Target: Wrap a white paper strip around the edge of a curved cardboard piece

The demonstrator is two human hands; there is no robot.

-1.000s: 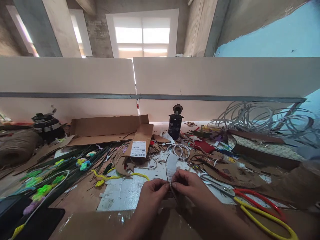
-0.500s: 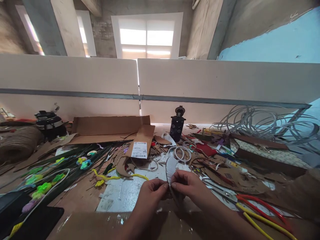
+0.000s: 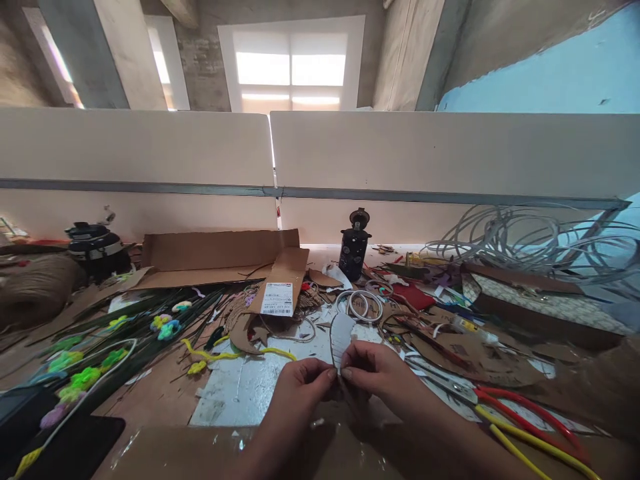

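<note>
Between both hands a leaf-shaped piece (image 3: 342,332) stands up, with a white ridged face and a thin dark edge; it looks like cardboard, and its lower part is hidden behind the fingers. My left hand (image 3: 304,383) pinches its left edge between thumb and forefinger. From the other side my right hand (image 3: 375,368) grips it the same way, the two thumbs almost touching. Just behind the piece lie white rings (image 3: 364,307). Red-handled scissors (image 3: 470,393) rest on the table beside my right forearm.
A black bottle (image 3: 354,255) with its lid up stands at the back. Left of it are a folded cardboard box (image 3: 220,257), yellow pipe cleaners (image 3: 220,353) and a twine roll (image 3: 37,287). Coiled white tubing (image 3: 515,240) and a patterned bag (image 3: 550,303) occupy the right.
The view has shifted very slightly. Both hands keep their pinch on the leaf-shaped piece, the fingertips moving only a little.
</note>
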